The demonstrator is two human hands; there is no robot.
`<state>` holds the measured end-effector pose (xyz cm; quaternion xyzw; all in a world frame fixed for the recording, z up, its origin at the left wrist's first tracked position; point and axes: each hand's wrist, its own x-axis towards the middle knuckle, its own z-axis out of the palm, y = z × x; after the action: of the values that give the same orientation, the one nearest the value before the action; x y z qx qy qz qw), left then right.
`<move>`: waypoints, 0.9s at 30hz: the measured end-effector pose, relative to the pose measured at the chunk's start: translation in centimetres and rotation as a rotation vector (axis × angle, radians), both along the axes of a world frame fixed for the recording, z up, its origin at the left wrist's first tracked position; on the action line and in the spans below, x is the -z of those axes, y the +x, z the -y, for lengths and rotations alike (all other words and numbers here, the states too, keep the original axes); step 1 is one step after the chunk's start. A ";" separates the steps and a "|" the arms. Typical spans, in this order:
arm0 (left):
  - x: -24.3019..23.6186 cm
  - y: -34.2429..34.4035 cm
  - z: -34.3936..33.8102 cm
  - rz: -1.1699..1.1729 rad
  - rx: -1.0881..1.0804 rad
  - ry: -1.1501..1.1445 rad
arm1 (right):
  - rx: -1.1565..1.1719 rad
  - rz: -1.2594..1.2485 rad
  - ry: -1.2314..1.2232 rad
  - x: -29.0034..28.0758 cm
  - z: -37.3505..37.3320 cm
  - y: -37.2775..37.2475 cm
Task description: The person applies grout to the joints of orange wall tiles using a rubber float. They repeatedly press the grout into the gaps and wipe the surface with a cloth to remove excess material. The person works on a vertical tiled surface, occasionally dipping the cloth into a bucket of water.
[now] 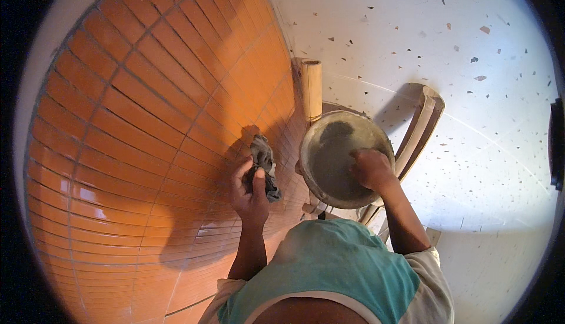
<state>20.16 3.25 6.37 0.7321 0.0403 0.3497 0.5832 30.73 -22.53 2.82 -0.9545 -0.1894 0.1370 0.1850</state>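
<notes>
Left hand (248, 197) raised beside the orange tiled wall (165, 106), the worker grips a crumpled grey rag (263, 153) between thumb and fingers. The right hand (374, 170) reaches over the rim of a round basin (335, 196), fingertips down at what looks like grey slurry (329, 162); from where I stand I can't tell whether they grasp anything. The basin sits just ahead of the teal shirt (347, 265), the rag apart from it to the left. I'd take the step in hand to be dipping into the slurry. The next move, I'd judge, calls for lifting those fingers over the rim without dripping. Past the basin a hollow bamboo pole (312, 92) stands near the wall, and a split-looking length of bamboo (418, 127) slants off to the right. Beyond spreads the speckled terrazzo floor (471, 130).
</notes>
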 end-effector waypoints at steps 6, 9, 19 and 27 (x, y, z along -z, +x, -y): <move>1.0 0.2 0.7 0.035 0.071 -0.220 | -0.108 -0.262 1.135 -6.9 -8.5 -5.7; 0.1 -0.3 1.2 0.025 0.011 -0.205 | -0.115 -0.063 1.173 -5.8 -11.5 -6.8; 2.6 -1.8 -1.0 -0.019 0.242 -0.477 | 0.102 -0.608 1.345 -3.1 -13.2 -5.1; 2.4 -2.4 -2.7 -0.245 0.167 -0.173 | 0.206 -0.537 1.519 -4.3 -13.0 -4.3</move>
<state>17.76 5.96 3.99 0.7172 0.0802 0.2032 0.6618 26.39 -9.53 7.11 -0.5155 -0.0911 0.1778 0.8333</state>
